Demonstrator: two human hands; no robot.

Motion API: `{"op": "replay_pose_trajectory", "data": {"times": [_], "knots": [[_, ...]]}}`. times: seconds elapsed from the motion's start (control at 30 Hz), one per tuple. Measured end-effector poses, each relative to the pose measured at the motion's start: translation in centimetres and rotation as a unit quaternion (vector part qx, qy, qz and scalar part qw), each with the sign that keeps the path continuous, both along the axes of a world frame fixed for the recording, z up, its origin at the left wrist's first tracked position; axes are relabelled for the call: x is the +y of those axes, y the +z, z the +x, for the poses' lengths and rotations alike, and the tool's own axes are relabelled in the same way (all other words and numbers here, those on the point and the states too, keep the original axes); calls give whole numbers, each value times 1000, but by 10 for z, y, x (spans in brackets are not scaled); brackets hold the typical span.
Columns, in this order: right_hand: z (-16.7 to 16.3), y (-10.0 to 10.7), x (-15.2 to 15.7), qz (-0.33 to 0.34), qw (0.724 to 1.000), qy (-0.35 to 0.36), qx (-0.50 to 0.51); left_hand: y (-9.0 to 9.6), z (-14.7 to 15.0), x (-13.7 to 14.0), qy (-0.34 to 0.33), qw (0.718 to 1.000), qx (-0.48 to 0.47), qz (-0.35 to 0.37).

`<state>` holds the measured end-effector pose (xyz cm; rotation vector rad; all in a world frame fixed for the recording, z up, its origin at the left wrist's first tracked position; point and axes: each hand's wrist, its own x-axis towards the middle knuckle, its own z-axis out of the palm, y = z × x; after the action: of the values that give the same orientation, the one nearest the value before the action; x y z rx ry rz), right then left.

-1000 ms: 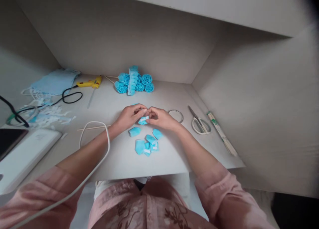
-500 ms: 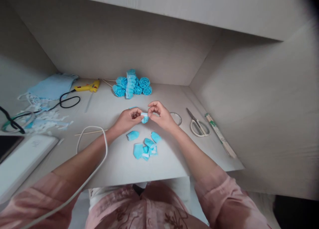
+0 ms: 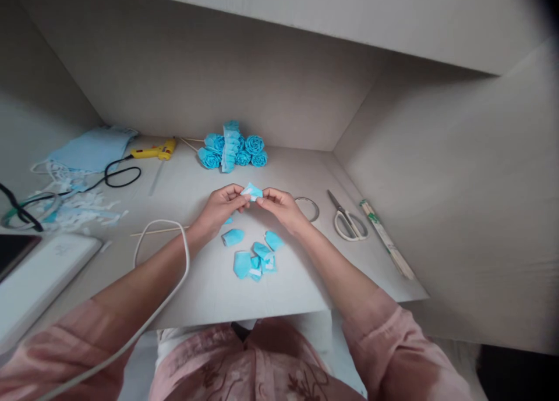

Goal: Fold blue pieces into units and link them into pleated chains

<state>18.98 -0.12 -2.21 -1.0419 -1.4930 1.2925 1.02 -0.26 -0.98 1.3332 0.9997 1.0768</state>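
Note:
Between my two hands is a small blue-and-white fabric piece, its pointed side facing away from me. My left hand pinches its left edge with thumb and fingers. On the opposite edge, my right hand grips it the same way. Several similar blue folded pieces lie on the table nearer to me, some overlapping. One blue piece rests apart, below my left hand. Another bit of blue shows partly from behind that hand.
Blue fabric roses on sticks lie at the back, near a yellow glue gun. Face masks and white scraps are at left. A tape roll, scissors and bundled sticks lie right. A white cable crosses my left arm.
My right fingers have closed onto the right side of the blue piece. The piece has been turned and spread between both hands, now showing a pointed side away from me.

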Motion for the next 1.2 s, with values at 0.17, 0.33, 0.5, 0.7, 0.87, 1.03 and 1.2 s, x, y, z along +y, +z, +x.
{"op": "replay_pose_trajectory", "data": {"times": [0.17,0.33,0.5,0.7,0.87,1.03,1.2], "knots": [[3,2,1,11,1000,-10,1,-4,-2,3,7,1000,26,9],[1,2,1,16,1000,0,-12,-6,-3,6,11,1000,-1,3],[0,0,1,33,999,-26,-12,-4,-1,3,66,996,19,54],[-2,-2,1,44,996,-79,-21,-5,3,-5,112,960,173,188],[-4,-3,-1,47,997,-61,-23,-15,3,-2,107,952,217,187],[-4,-3,-1,77,995,-51,-48,-17,3,0,101,947,233,198],[-4,0,-3,118,984,-63,-116,-21,3,1,100,947,237,190]]}}
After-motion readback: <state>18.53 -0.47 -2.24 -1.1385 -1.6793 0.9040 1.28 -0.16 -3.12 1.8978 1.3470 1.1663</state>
